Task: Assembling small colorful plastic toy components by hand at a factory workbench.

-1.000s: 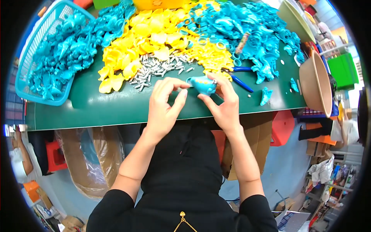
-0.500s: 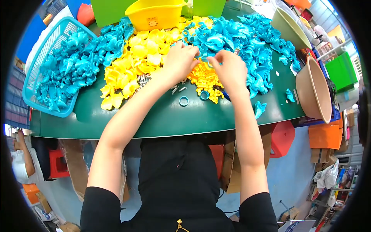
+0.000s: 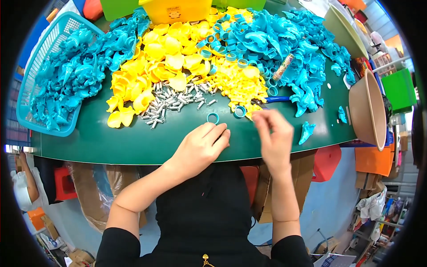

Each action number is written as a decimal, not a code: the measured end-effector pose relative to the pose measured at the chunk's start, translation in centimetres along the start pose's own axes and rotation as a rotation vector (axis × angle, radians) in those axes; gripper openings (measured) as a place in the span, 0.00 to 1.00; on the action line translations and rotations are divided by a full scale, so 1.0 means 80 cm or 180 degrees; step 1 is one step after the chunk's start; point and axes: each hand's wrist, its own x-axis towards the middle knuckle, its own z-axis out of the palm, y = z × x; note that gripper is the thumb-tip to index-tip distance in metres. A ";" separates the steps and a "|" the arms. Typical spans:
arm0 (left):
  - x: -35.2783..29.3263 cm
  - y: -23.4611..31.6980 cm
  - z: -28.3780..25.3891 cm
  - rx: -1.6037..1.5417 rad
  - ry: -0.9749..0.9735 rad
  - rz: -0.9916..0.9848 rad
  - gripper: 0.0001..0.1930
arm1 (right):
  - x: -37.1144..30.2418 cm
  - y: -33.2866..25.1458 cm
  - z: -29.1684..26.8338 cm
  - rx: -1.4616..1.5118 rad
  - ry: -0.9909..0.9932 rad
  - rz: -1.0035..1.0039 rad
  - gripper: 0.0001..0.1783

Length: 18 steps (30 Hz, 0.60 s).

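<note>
My left hand (image 3: 202,144) is low over the front of the green table (image 3: 178,144), its fingers curled together; whatever they may hold is hidden. Just beyond it lies a teal ring (image 3: 213,118), not touching it. To the right, my right hand (image 3: 275,135) hovers near a second teal ring (image 3: 239,111), thumb and forefinger drawn close, slightly blurred. Nothing shows clearly between them. Behind the hands are a heap of small yellow plastic pieces (image 3: 240,84), a cluster of teal rings (image 3: 231,40) and a pile of small silver metal cylinders (image 3: 178,98).
Larger yellow pieces (image 3: 138,80) and teal pieces (image 3: 307,53) spread across the back. A teal basket (image 3: 24,98) overflows at left. Blue-handled pliers (image 3: 278,99) and a clear tube (image 3: 283,66) lie at right, near a tan basin (image 3: 369,111). A yellow tub (image 3: 178,11) stands behind.
Both hands have drawn back from the piles toward the table's front edge, uncovering the silver cylinders and the teal rings. The two loose rings remain on the table.
</note>
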 end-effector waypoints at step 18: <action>-0.010 -0.003 0.007 -0.1211 0.0290 -0.1040 0.25 | 0.162 0.026 0.035 -0.1992 -0.0134 -0.0727 0.11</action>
